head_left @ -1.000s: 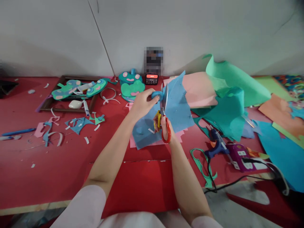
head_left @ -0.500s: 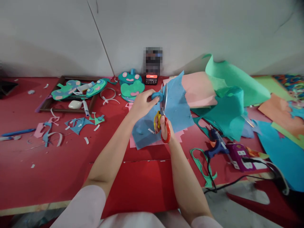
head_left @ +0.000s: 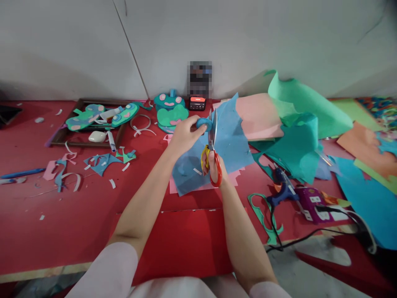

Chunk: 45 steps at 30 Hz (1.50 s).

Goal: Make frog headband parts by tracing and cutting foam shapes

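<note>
My left hand (head_left: 186,134) pinches a small rounded blue felt piece (head_left: 203,121) between thumb and fingers. In my right hand (head_left: 213,165) are scissors (head_left: 215,128) with one red and one yellow handle loop. Their blades point away from me, slightly parted, and lie against the right edge of the felt piece. Below both hands a blue felt sheet (head_left: 229,134) lies on the table, with pink felt showing under its near edge. Several finished-looking felt shapes (head_left: 172,114) in green and teal, with pink patches, rest behind my left hand.
At right are a blue glue gun (head_left: 283,188), a purple power box (head_left: 313,203) with cables, and a green felt offcut (head_left: 263,217). Teal felt (head_left: 294,145) is heaped behind them. A brown frame (head_left: 58,134) and felt scraps (head_left: 102,162) lie left. A small black device (head_left: 197,103) stands by the wall.
The blue felt piece has turned slightly in my left hand and shows more of its flat face. The scissors have barely moved.
</note>
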Each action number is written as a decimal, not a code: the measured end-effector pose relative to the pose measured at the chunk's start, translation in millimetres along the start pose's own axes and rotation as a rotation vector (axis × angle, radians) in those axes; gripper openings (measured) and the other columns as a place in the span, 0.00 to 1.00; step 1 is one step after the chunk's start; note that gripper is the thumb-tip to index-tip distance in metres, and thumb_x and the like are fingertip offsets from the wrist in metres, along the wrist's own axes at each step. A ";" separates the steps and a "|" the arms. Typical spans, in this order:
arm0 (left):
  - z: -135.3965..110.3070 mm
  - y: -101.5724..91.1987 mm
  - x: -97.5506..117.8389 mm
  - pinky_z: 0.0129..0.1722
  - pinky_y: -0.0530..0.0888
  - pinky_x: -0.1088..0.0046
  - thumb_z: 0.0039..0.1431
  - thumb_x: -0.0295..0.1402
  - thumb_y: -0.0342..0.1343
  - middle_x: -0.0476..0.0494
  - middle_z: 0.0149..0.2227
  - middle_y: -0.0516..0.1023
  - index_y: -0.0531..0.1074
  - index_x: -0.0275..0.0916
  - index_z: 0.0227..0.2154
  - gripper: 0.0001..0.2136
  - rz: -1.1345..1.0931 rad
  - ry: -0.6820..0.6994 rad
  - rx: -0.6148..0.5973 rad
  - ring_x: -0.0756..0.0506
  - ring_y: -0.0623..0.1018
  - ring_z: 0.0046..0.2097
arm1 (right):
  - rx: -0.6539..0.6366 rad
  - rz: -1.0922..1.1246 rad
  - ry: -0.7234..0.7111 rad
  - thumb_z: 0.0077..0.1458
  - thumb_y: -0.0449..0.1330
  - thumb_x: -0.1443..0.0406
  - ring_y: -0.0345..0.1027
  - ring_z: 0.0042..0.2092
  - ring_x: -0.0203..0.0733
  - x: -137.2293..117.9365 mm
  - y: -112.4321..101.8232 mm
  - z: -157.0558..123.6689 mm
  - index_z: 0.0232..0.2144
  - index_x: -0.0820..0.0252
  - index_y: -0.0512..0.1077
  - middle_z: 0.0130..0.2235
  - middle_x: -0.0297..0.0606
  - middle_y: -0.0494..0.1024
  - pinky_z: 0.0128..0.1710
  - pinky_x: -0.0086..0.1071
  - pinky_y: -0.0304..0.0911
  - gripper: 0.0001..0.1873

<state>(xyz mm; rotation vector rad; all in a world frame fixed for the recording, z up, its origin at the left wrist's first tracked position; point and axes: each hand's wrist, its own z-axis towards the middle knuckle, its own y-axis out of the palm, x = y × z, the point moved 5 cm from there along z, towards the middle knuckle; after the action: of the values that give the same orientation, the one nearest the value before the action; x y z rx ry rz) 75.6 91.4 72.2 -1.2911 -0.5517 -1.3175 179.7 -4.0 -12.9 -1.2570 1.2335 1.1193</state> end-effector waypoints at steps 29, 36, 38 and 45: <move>0.8 -4.0 2.3 0.30 0.66 0.72 0.56 0.29 0.54 0.52 0.23 0.70 0.62 0.40 0.23 0.09 0.066 0.048 0.036 0.50 0.71 0.28 | 0.053 0.033 0.044 0.51 0.48 0.37 0.54 0.14 0.31 11.8 -0.3 2.9 0.28 0.55 0.61 0.14 0.24 0.59 0.14 0.27 0.56 0.29; 0.5 -4.3 2.8 0.30 0.67 0.73 0.56 0.29 0.55 0.52 0.23 0.70 0.63 0.40 0.23 0.08 0.066 0.044 0.042 0.50 0.72 0.28 | 0.066 0.031 0.037 0.52 0.49 0.38 0.54 0.14 0.31 14.5 -0.6 3.4 0.27 0.55 0.62 0.15 0.25 0.59 0.14 0.27 0.56 0.27; 0.4 -4.6 2.8 0.29 0.67 0.73 0.56 0.29 0.55 0.52 0.23 0.70 0.63 0.40 0.23 0.09 0.065 0.047 0.043 0.50 0.71 0.28 | 0.066 0.016 0.036 0.52 0.49 0.38 0.54 0.14 0.31 12.7 -0.3 3.0 0.27 0.55 0.62 0.14 0.25 0.60 0.14 0.27 0.56 0.27; 2.7 -15.4 -4.4 0.34 0.71 0.73 0.57 0.33 0.55 0.51 0.25 0.70 0.65 0.40 0.25 0.07 0.008 0.041 0.015 0.50 0.73 0.31 | 0.082 -0.001 0.089 0.52 0.49 0.38 0.54 0.12 0.31 -0.4 -2.4 0.3 0.23 0.55 0.58 0.11 0.24 0.58 0.11 0.27 0.54 0.28</move>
<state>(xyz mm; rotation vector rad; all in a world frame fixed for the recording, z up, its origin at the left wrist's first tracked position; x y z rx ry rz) 61.5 99.2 74.7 -1.2505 -0.5266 -1.3277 182.1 -3.8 -12.4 -1.2565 1.3318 1.0115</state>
